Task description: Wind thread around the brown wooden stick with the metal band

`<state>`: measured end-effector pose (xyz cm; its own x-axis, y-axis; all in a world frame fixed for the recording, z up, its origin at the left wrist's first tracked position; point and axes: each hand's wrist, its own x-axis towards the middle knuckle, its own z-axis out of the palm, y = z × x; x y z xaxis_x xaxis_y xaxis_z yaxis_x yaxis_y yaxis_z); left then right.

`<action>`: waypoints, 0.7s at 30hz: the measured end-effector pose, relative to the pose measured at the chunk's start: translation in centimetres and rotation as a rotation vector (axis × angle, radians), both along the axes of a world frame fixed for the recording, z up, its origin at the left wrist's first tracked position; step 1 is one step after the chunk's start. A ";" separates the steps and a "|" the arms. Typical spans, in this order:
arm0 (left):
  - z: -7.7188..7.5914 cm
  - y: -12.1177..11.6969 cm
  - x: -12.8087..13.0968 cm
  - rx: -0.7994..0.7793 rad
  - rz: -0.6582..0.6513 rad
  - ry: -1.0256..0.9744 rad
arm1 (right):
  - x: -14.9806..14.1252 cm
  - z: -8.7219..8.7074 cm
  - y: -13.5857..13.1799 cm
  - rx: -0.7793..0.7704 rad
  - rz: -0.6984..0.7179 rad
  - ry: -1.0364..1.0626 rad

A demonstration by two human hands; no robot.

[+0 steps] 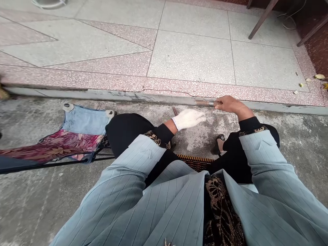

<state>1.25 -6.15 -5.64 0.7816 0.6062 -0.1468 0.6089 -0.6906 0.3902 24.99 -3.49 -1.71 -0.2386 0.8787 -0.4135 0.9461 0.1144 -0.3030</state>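
My left hand (190, 119) wears a white knitted glove and hangs over the ground between my knees. Its fingers are pressed together and point right; what they hold, if anything, is hidden. Just beyond the glove's wrist a short brown stick (175, 111) shows, its lower end covered by the glove. My right hand (230, 104) is bare, with its fingers closed on the end of a brown wooden handle (202, 103). Silvery wire is wound round that handle beside my fingertips. The handle points left, along the step's edge, apart from the glove.
A raised tiled step (189, 61) with a cracked pink edge runs across in front. A folding chair (84, 121) with denim and floral cloth stands at left. Beneath me is a woven seat (196, 162). Wooden legs (262, 18) and fallen leaves (319, 76) are at far right.
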 end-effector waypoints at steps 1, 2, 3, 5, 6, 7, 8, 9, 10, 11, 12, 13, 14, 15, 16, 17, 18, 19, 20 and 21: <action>0.1 0.0 0.0 0.043 0.000 0.024 | -0.4 0.0 -0.1 -0.021 0.029 -0.042; 0.2 0.0 -0.1 0.080 0.002 0.046 | -0.7 0.0 -0.1 -0.049 0.052 -0.071; 0.3 0.0 -0.1 0.107 0.005 0.066 | -1.0 0.1 -0.2 -0.080 0.074 -0.092; 0.7 0.0 -0.1 0.131 0.014 0.087 | -1.3 0.1 -0.5 -0.147 0.126 -0.115; 0.9 0.1 -0.1 0.133 0.021 0.087 | -1.4 0.1 -0.6 -0.191 0.155 -0.111; 1.1 0.2 -0.1 0.130 0.026 0.082 | -1.4 0.0 -0.7 -0.250 0.182 -0.094; 1.4 0.3 -0.1 0.121 0.030 0.071 | -1.4 0.0 -0.8 -0.319 0.207 -0.066; 1.6 0.5 -0.2 0.108 0.032 0.056 | -1.4 0.0 -0.9 -0.391 0.227 -0.028; 1.7 0.7 -0.2 0.087 0.032 0.038 | -1.3 0.1 -0.9 -0.460 0.244 0.022; 1.9 0.9 -0.3 0.057 0.032 0.017 | -1.3 0.3 -1.0 -0.524 0.263 0.084; 1.9 1.1 -0.4 0.018 0.033 -0.012 | -1.2 0.5 -1.1 -0.579 0.284 0.151; 1.9 1.4 -0.5 -0.029 0.039 -0.050 | -1.0 0.9 -1.2 -0.621 0.304 0.226; 1.9 1.6 -0.5 -0.085 0.047 -0.103 | -0.8 1.3 -1.3 -0.652 0.318 0.308; 1.8 1.7 -0.6 -0.153 0.059 -0.174 | -0.5 1.7 -1.3 -0.668 0.322 0.394; 1.7 1.8 -0.6 -0.221 0.076 -0.253 | -0.2 2.2 -1.5 -0.661 0.313 0.483; 1.6 1.8 -0.6 -0.281 0.095 -0.326 | 0.2 2.6 -1.6 -0.624 0.286 0.578; 1.5 1.7 -0.5 -0.331 0.117 -0.386 | 0.5 3.0 -1.7 -0.563 0.245 0.680; 1.3 1.6 -0.4 -0.374 0.140 -0.430 | 0.8 3.3 -1.8 -0.485 0.193 0.789; 1.2 1.4 -0.3 -0.406 0.163 -0.458 | 0.9 3.4 -1.9 -0.401 0.135 0.894; 1.1 1.2 -0.2 -0.425 0.180 -0.473 | 1.0 3.4 -1.9 -0.316 0.072 0.982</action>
<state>1.08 -4.93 -4.56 0.7124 0.6985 -0.0680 0.3966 -0.3208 0.8601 26.03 -5.37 1.71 -0.6436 0.7338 -0.2174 0.2598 -0.0578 -0.9639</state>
